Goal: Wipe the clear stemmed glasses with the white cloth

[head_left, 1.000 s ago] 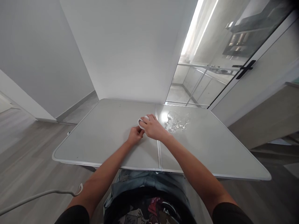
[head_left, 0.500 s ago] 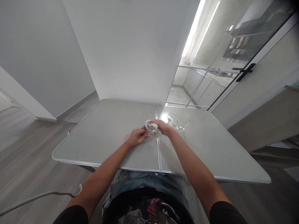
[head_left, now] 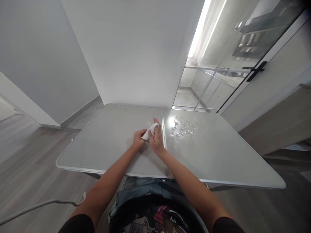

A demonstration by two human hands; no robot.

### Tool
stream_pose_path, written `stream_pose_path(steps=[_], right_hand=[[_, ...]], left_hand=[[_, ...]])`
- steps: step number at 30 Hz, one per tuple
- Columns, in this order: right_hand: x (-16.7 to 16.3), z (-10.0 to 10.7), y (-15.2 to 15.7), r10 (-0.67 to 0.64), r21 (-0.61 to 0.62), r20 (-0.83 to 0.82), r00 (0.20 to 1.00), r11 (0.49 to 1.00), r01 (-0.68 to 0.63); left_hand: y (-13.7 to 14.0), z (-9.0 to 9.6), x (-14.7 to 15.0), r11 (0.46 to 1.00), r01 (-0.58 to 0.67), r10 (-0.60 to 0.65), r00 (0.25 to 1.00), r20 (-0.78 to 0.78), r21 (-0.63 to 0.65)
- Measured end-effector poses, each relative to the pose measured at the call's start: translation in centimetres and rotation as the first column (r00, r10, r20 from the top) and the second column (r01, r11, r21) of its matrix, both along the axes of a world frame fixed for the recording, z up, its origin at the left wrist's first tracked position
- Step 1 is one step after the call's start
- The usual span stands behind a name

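A white cloth (head_left: 150,131) is wrapped against a clear wine glass (head_left: 149,124), most of which it hides along with my fingers. My left hand (head_left: 139,139) is closed at the glass's near end, around what looks like its stem or foot. My right hand (head_left: 156,139) grips the cloth and presses it to the side of the glass. Both hands are just above the table, left of its centre seam. To their right stand several clear stemmed glasses (head_left: 179,121) in a cluster.
The grey folding table (head_left: 218,152) has a metal rim and a seam (head_left: 163,124) down its middle. Beyond its far edge rises a white wall (head_left: 136,64), with a glass door (head_left: 206,81) at the right. A pale cable (head_left: 43,204) crosses at lower left.
My right hand has moved left and turned, bringing the cloth from the glass's rim to its outer side. The held glass has tilted away and shifted left. The standing glasses have stayed put.
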State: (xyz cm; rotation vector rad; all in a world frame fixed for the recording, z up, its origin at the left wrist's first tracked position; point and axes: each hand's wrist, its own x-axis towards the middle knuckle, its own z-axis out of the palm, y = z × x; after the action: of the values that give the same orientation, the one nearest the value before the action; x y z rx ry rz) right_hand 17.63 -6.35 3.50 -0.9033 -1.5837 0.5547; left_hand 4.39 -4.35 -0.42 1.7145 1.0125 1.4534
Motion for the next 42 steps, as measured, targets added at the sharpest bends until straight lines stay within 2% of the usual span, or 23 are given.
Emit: stream_pose_path(steps=[1,3,6,8,10,11,13,14,15,17,18,20,21,23,24,26,29,31,34,36,38,40,42], right_hand=[[0.2,0.1,0.0,-0.037,0.104,0.181,0.983,0.994,0.018],[0.7,0.8,0.2,-0.094,0.249,0.483,0.871,0.968,-0.033],[1.3,2.5,1.2,-0.127,0.307,0.725,0.677,0.940,-0.151],[1.5,3.8,1.9,-0.125,0.283,0.792,0.597,0.943,-0.177],[1.6,5.1,2.6,-0.099,0.219,0.825,0.557,0.964,-0.153],[1.8,5.8,2.9,-0.063,0.159,0.835,0.547,0.979,-0.130],[2.3,6.9,3.8,0.079,-0.040,0.826,0.558,0.996,-0.082],[2.7,7.4,4.3,0.183,-0.174,0.791,0.584,0.982,-0.072],[3.1,7.7,4.8,0.294,-0.314,0.724,0.624,0.946,-0.081],[4.1,8.1,5.6,0.487,-0.551,0.498,0.718,0.816,-0.172],[4.5,8.0,5.9,0.547,-0.625,0.352,0.759,0.742,-0.245],[5.1,7.4,6.2,0.592,-0.680,0.050,0.804,0.610,-0.407],[5.2,6.8,6.2,0.580,-0.672,-0.087,0.810,0.566,-0.478],[5.0,5.5,6.0,0.514,-0.629,-0.292,0.807,0.533,-0.567],[4.8,4.8,5.9,0.470,-0.607,-0.356,0.808,0.541,-0.582],[4.1,3.5,5.5,0.378,-0.559,-0.437,0.816,0.597,-0.576],[2.5,2.3,5.0,0.333,-0.470,-0.502,0.799,0.670,-0.574],[1.4,1.6,4.6,0.327,-0.433,-0.526,0.785,0.692,-0.578],[-0.1,0.6,3.8,0.210,-0.413,-0.566,0.797,0.765,-0.494],[-0.7,-0.2,3.2,0.133,-0.419,-0.526,0.840,0.819,-0.393],[-0.8,-0.8,2.7,0.121,-0.400,-0.392,0.912,0.870,-0.287],[-0.2,-1.2,2.3,0.113,-0.328,-0.237,0.965,0.926,-0.189],[0.9,-1.2,2.1,0.048,-0.240,-0.152,0.987,0.967,-0.084]], left_hand=[[0.1,-0.1,0.0,1.000,-0.015,0.015,1.000,-0.013,0.015],[0.3,-0.5,-0.1,0.998,-0.049,0.051,0.997,-0.052,0.036],[0.7,-0.9,-0.2,0.995,-0.097,0.102,0.982,-0.159,0.038],[0.7,-1.0,-0.3,0.996,-0.088,0.088,0.968,-0.236,0.012],[0.6,-1.0,-0.2,0.999,-0.043,0.040,0.953,-0.302,-0.002],[0.4,-0.9,-0.2,1.000,-0.023,0.023,0.945,-0.327,0.004],[0.1,-0.6,-0.1,0.999,-0.001,0.015,0.935,-0.355,0.039],[-0.1,-0.5,0.0,0.998,0.007,0.013,0.933,-0.359,0.055],[-0.2,-0.3,0.0,0.998,0.019,0.005,0.933,-0.359,0.064],[-0.4,-0.2,0.1,0.996,0.055,-0.027,0.934,-0.358,0.067],[-0.5,-0.1,0.1,0.995,0.074,-0.046,0.934,-0.353,0.065],[-0.5,0.0,0.1,0.992,0.109,-0.085,0.944,-0.320,0.058],[-0.6,0.1,0.0,0.991,0.124,-0.103,0.950,-0.294,0.056],[-0.6,0.2,0.0,0.987,0.153,-0.136,0.959,-0.247,0.054],[-0.6,0.3,0.0,0.985,0.163,-0.148,0.963,-0.225,0.051],[-0.6,0.4,0.0,0.986,0.165,-0.158,0.973,-0.171,0.033],[-0.4,0.5,0.0,0.990,0.138,-0.137,0.988,-0.065,-0.002],[-0.2,0.4,-0.1,0.995,0.101,-0.101,0.995,-0.013,-0.012],[0.3,0.1,-0.2,1.000,-0.003,0.005,0.999,0.053,-0.022],[0.6,0.0,-0.4,0.997,-0.068,0.071,0.992,0.104,-0.030],[0.7,0.0,-0.4,0.995,-0.094,0.098,0.984,0.148,-0.030],[0.8,0.1,-0.5,0.992,-0.122,0.123,0.975,0.186,-0.017],[0.9,0.2,-0.5,0.986,-0.166,0.163,0.965,0.206,-0.002]])
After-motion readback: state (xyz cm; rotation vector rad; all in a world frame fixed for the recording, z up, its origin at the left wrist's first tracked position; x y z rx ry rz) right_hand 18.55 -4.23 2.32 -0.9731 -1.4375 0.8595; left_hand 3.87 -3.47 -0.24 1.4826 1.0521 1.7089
